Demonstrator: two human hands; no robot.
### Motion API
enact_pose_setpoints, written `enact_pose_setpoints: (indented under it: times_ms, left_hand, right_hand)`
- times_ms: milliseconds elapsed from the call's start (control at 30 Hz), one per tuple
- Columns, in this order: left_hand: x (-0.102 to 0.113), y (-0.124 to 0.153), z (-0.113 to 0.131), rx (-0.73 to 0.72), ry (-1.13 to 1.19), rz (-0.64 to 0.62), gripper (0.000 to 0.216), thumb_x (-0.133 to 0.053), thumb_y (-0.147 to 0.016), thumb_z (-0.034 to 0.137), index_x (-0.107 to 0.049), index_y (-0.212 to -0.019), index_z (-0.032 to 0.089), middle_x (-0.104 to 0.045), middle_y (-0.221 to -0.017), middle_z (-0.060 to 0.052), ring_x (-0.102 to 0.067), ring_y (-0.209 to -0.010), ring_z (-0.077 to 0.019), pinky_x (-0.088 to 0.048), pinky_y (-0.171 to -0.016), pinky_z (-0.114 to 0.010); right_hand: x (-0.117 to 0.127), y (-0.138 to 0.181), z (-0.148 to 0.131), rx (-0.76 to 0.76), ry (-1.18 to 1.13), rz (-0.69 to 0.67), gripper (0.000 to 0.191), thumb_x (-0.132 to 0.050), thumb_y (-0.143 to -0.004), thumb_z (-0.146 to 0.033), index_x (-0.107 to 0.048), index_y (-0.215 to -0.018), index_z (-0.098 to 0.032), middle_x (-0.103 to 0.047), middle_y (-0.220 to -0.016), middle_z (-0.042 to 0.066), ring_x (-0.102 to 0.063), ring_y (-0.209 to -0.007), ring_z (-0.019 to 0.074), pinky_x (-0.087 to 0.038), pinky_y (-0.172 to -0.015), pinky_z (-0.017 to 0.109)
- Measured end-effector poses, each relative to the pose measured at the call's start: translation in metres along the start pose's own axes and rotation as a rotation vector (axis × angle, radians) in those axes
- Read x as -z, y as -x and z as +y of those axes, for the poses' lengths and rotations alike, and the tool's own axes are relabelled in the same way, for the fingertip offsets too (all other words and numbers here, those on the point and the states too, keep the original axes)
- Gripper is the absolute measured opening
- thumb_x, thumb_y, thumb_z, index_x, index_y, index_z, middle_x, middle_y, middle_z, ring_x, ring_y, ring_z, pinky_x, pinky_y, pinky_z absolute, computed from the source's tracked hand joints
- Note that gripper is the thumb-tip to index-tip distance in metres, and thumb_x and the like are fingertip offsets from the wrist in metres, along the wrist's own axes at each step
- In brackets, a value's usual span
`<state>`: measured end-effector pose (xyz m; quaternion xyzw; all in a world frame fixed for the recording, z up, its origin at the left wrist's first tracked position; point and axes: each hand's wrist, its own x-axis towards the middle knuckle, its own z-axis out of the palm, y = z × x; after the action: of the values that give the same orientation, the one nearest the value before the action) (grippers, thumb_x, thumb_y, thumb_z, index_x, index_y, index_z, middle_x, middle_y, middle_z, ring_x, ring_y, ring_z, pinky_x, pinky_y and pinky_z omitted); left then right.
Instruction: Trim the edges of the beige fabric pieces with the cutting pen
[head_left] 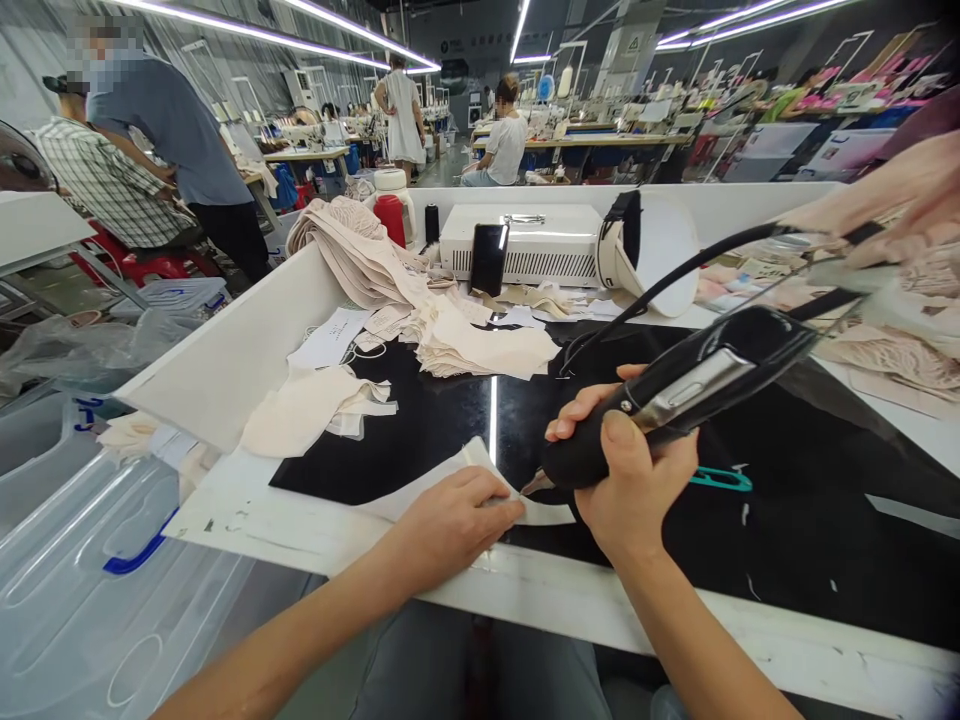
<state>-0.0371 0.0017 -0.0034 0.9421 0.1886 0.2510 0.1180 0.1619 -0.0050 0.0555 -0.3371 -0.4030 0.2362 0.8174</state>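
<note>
My right hand [628, 470] is wrapped round a black corded hand tool [697, 385] with a metal plate on its side. The tool's metal tip [536, 484] touches a pale fabric piece [480, 462] lying on the black work surface [787, 520]. My left hand [454, 520] lies on that fabric piece just left of the tip, fingers pressed down flat. The tool's black cable [675, 275] arcs up to the right.
A heap of beige fabric pieces [450, 330] lies behind, with more [300, 415] at the left. A white machine box [540, 240], a dark phone [489, 258], a red jug [390, 215] and teal snips [721, 480] stand around. Clear plastic bins [82, 560] sit left. Other people work beyond.
</note>
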Motion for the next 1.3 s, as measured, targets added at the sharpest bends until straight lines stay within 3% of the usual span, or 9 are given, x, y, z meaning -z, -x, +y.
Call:
enact_pose_setpoints:
  times_ms: [767,1300]
  left_hand:
    - [0.002,0.0,0.0,-0.017,0.015,0.002,0.025,-0.055,-0.127,0.019,-0.079,-0.132,0.017,-0.083,-0.119,-0.009,-0.078,-0.113,-0.0231,-0.067,-0.101,-0.034]
    - [-0.001,0.002,-0.002,-0.007,0.03,-0.015,0.024,-0.059,-0.125,0.018,-0.08,-0.135,0.016,-0.082,-0.12,-0.011,-0.077,-0.115,-0.0255,-0.066,-0.103,-0.036]
  right_hand:
    - [-0.008,-0.003,0.008,-0.016,0.006,-0.06,0.034,-0.091,-0.097,-0.039,-0.068,-0.121,-0.029,-0.078,-0.084,-0.009,-0.072,-0.061,0.0132,-0.063,-0.063,0.029]
    - [-0.008,0.003,0.011,-0.07,-0.002,-0.055,0.038,-0.088,-0.098,-0.03,-0.064,-0.128,-0.031,-0.078,-0.088,-0.009,-0.073,-0.065,0.0129,-0.064,-0.067,0.028]
